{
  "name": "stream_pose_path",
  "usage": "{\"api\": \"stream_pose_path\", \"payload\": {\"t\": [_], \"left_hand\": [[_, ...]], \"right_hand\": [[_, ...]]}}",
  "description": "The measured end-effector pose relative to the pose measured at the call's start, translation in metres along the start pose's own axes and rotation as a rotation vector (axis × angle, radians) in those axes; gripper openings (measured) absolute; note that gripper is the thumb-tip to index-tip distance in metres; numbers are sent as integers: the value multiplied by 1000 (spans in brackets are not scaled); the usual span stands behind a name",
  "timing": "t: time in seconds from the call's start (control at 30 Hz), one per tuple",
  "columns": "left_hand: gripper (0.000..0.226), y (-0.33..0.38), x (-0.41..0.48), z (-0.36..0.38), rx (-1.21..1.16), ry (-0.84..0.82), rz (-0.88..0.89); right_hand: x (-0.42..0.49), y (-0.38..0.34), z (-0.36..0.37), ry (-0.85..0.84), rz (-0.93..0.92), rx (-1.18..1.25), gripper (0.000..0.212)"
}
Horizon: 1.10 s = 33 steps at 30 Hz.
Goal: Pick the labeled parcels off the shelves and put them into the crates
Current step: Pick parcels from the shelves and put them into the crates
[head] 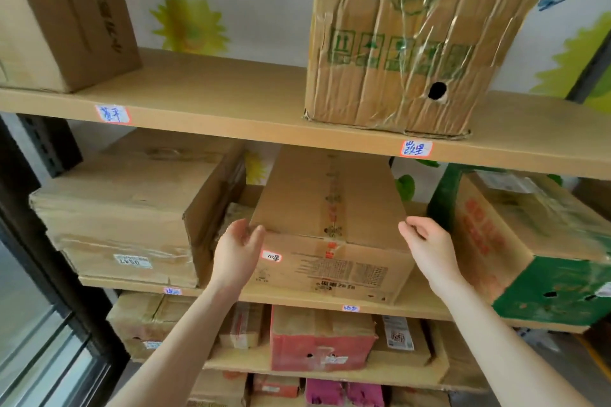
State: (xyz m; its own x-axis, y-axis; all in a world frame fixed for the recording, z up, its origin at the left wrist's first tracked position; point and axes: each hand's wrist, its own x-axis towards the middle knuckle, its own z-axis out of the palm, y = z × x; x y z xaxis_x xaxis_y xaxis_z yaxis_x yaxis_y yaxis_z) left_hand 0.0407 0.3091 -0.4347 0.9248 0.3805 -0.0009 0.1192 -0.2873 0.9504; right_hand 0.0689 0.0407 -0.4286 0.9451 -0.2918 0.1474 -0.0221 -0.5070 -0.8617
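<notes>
A long brown cardboard parcel (327, 208) lies on the middle shelf (297, 297), its front end facing me with a small white label (271, 256) at the left. My left hand (236, 253) is at the parcel's front left corner, thumb touching the top edge, fingers loosely spread. My right hand (426, 246) is at the front right corner, fingers lightly curled against the top edge. Neither hand clearly grips the box.
A wide flat carton (132, 208) sits left of the parcel, a green and brown box (529, 241) right of it. The upper shelf (231, 102) carries a crumpled taped carton (406, 40) and another box (62, 13). Lower shelves hold a red box (317, 337) and small parcels.
</notes>
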Motion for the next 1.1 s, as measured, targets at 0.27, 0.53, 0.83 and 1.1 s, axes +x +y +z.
{"api": "stream_pose_path", "payload": {"t": [0.27, 0.53, 0.83, 1.1], "left_hand": [[27, -15, 28, 10, 82, -126, -47], [62, 6, 7, -3, 32, -252, 324], [59, 48, -37, -28, 351, 46, 746], [53, 64, -56, -10, 571, 60, 965]], "right_hand": [[26, 20, 23, -51, 138, 33, 51], [1, 20, 5, 150, 308, 251, 42], [-62, 29, 19, 77, 508, 707, 33], [-87, 48, 26, -37, 569, 424, 28]]}}
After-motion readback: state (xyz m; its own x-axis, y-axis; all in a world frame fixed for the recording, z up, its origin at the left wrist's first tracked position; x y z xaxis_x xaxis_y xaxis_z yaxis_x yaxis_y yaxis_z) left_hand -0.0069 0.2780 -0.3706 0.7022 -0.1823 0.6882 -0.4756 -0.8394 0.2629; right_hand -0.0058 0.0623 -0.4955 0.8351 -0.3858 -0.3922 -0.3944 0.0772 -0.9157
